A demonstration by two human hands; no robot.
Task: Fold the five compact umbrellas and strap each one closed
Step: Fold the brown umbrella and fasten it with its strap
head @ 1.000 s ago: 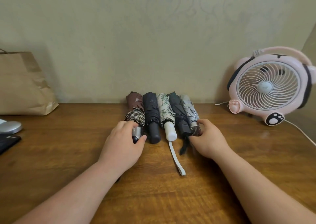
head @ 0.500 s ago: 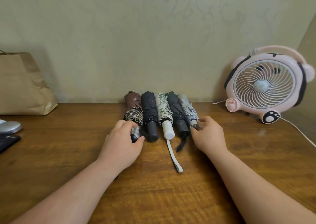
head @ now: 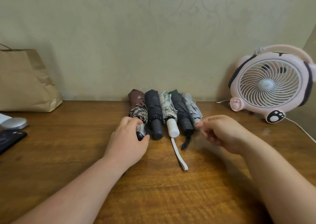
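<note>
While five folded umbrellas (head: 166, 104) lie side by side at the far edge of the surface (head: 68, 155), the left hand (head: 127, 143) curls its fingers (head: 131, 121) round the handle of the brown umbrella (head: 136, 102), the leftmost. The right hand (head: 222, 131) hovers with its fingers loosely curled just beside the grey umbrella (head: 192, 109), the rightmost; whether they touch is unclear.

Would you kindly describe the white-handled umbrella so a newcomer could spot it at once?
On the wooden table, five folded umbrellas lie side by side by the wall. The white-handled umbrella is the middle one; it alone has a long white strap trailing forward.
</note>
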